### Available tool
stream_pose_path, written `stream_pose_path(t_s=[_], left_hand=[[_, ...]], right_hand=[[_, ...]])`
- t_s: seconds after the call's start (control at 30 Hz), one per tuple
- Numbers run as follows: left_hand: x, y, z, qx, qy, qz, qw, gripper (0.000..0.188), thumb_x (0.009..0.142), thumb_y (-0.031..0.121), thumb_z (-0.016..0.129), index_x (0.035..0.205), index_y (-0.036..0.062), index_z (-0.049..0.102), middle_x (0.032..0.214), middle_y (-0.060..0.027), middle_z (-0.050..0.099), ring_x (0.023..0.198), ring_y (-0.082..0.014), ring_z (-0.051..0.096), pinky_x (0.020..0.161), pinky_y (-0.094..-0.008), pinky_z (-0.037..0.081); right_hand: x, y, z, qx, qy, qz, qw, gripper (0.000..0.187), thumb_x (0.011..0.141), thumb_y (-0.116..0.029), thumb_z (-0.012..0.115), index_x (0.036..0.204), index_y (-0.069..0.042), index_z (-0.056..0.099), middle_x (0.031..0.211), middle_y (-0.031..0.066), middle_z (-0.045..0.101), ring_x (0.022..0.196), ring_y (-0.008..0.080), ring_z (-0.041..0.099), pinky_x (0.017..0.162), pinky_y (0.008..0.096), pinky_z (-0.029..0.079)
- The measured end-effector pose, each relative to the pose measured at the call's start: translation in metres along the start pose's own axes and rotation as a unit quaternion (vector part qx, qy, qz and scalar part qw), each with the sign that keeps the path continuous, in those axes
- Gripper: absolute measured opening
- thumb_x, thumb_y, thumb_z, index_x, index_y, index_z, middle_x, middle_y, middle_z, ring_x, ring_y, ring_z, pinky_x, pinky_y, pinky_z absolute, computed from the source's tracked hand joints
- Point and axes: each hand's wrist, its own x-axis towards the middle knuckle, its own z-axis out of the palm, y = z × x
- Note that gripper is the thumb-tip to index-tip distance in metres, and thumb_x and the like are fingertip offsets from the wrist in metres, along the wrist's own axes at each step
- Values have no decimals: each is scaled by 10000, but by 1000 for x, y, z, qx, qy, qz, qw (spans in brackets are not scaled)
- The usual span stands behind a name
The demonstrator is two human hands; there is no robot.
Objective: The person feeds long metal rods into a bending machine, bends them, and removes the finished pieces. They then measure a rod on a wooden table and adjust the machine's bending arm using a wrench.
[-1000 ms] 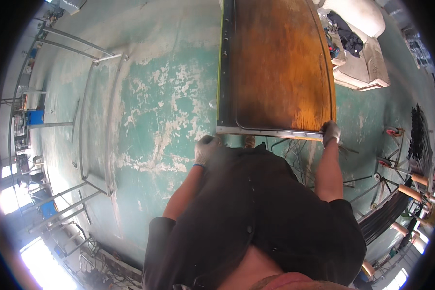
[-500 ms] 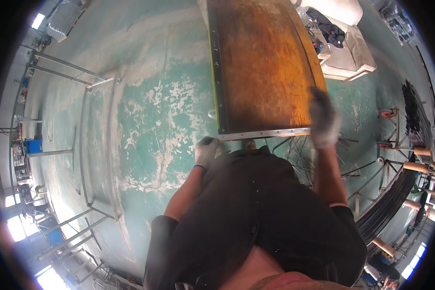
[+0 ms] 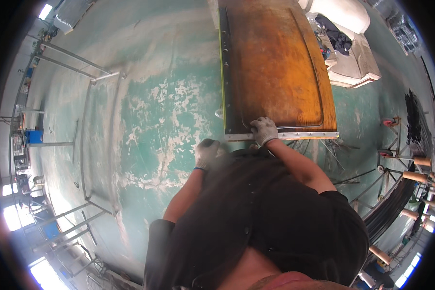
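Your right hand [image 3: 265,131] is bending its fingers over the near edge of the table [image 3: 280,72] before you, hiding part of the thin black strip [image 3: 299,127]; whether they are pinching it cannot be told. Your left hand [image 3: 207,153] is curling beside the near left corner, its grip too blurred to tell, while the table's far end is running out of view.

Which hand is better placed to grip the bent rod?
Likely the right hand: it is at the near edge of the table, by the bent rod; the left hand lies left of it.
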Motion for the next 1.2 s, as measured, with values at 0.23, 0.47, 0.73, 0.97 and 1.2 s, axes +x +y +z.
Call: stream_pose_path(t_s=[0.23, 0.47, 0.73, 0.97, 1.2], left_hand=[[-1, -22, -6, 52, 9, 3, 999, 403, 919, 347, 782, 1052, -33, 784, 873, -61, 771, 785, -133, 680, 749, -318, 561], [-12, 7, -1, 62, -18, -20, 998, 425, 935, 419, 765, 1057, 16, 818, 1014, -145, 834, 973, -226, 792, 915, -373, 596], [-7, 7, 5, 81, -22, -15, 996, 444, 941, 447, 780, 1027, 13, 814, 960, -140, 827, 927, -217, 782, 879, -369, 590], [-12, 19, 5, 88, -33, -8, 996, 417, 930, 418, 759, 985, 9, 817, 929, -119, 826, 877, -185, 768, 847, -344, 585], [-16, 39, 4, 58, -56, -46, 996, 457, 959, 422, 752, 1062, -20, 803, 975, -119, 821, 944, -179, 762, 877, -363, 587]], right_hand=[[3, 9, 18, -7, -60, -63, 996, 316, 750, -269, 864, 1053, -199, 804, 1090, 66, 723, 1107, 322, 656, 1011, 459, 529], [2, 9, 18, 1, -77, -84, 994, 418, 599, -259, 914, 994, -213, 784, 1052, 63, 700, 1113, 319, 654, 998, 448, 531], [4, 2, 21, 16, -60, -84, 994, 166, 833, -202, 776, 995, -177, 808, 1054, 75, 728, 1105, 325, 661, 999, 459, 529], [3, -2, 15, 27, -66, -80, 994, 164, 921, -232, 746, 1044, -155, 823, 1051, 71, 737, 1115, 326, 664, 1015, 460, 526], [0, -14, -4, 95, -54, -55, 993, 210, 925, -244, 773, 1108, -149, 815, 1122, 93, 752, 1139, 340, 684, 1036, 461, 542]])
